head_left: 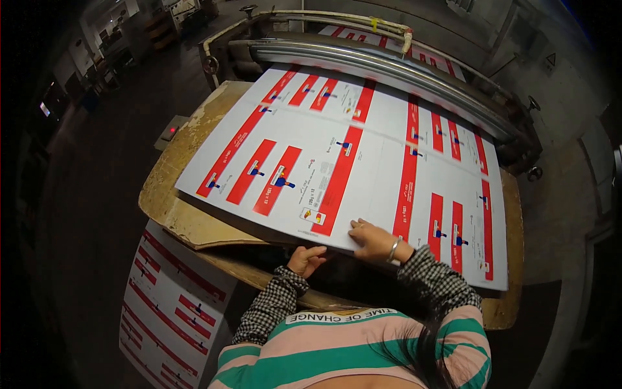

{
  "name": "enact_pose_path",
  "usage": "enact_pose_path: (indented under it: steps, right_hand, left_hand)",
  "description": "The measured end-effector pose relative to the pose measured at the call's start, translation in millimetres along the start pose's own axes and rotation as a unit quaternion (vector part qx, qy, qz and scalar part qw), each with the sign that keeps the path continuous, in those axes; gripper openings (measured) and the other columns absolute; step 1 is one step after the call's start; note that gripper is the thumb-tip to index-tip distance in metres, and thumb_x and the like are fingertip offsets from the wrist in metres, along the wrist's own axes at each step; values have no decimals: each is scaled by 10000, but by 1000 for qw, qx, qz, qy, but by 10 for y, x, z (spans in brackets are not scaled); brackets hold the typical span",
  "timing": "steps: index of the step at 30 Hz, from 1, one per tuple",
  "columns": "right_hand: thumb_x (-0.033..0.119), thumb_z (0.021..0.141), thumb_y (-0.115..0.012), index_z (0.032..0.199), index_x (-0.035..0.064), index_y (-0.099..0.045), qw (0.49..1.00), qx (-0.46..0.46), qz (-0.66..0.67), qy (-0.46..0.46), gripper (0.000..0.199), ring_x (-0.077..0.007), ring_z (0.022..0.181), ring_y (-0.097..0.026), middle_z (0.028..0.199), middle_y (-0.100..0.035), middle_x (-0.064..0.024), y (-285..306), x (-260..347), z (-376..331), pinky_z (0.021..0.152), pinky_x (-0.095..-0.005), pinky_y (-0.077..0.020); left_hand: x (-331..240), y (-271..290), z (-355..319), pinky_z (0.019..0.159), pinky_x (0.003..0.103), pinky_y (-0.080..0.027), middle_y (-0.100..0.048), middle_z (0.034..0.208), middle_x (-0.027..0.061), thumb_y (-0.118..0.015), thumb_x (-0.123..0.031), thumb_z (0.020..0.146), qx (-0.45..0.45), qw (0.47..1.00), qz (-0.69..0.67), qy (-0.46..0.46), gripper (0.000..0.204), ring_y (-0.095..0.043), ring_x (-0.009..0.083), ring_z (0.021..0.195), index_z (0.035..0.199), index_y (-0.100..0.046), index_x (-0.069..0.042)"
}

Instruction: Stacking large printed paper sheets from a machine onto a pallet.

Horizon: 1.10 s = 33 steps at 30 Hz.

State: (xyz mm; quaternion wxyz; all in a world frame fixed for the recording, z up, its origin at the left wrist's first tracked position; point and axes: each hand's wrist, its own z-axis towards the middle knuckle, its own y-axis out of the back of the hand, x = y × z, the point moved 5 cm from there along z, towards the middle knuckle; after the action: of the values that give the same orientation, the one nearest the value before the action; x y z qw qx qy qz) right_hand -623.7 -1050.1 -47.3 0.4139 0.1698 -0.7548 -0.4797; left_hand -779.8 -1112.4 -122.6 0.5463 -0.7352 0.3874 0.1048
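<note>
Red/white printed sheet (381, 188) on worktop (168, 178), out to its near edge. My R hand (374, 241) bent over sheet margin, L hand (306, 260) just left, half-curled; can't tell if either's pinching. I'd press lightly, evenly, w/o creasing.

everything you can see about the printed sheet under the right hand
The printed sheet looks like white paper or card with red bands and small blue motifs. It lies flat on a worn wooden board, far end at the metal roller. The right hand rests on its near edge; the left hand is close by, contact unclear.
</note>
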Motion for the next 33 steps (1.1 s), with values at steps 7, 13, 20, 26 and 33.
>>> enact_pose_path:
  steps: [7,13,20,26,33]
  right_hand:
    - [83,683,-487,778,-21,-545,989,-114,94,25,152,-337,692,-552,783,-559,-195,657,293,-131,609,-372,-447]
    - [153,651,-570,863,-9,-595,995,-51,86,-23,268,-299,919,-554,1029,-564,-161,129,120,-118,799,-325,-445]
    - [242,661,-610,789,3,-559,959,-207,89,-171,276,-276,726,-554,791,-576,-143,308,-677,278,667,-337,-439]
    - [391,633,-667,1112,17,-452,998,-45,-8,-47,644,-380,1104,-355,1190,-392,-211,-189,-30,278,881,-483,-342]
    - [140,668,-525,797,-30,-575,995,43,77,-45,219,-301,792,-575,823,-589,-186,294,64,103,692,-327,-452]
  left_hand:
    - [-6,-51,93,858,441,-436,-505,1083,162,-488,-137,824,-120,992,-38,-25,349,-501,284,997,1137,-430,7]
    - [56,32,114,824,467,-456,-498,1074,192,-335,-31,815,-111,992,-40,-50,325,-512,328,987,1112,-417,71]
    - [4,-82,92,736,410,-496,-538,1024,147,-555,-169,802,-91,995,-6,-36,346,-565,275,889,1059,-454,39]
    - [-2,4,83,728,383,-501,-564,980,134,-545,-134,801,-82,996,-28,-35,324,-578,254,867,1070,-457,23]
    - [19,12,81,908,464,-377,-514,1108,156,-528,-86,792,8,999,-18,-43,334,-494,280,1032,1098,-462,31]
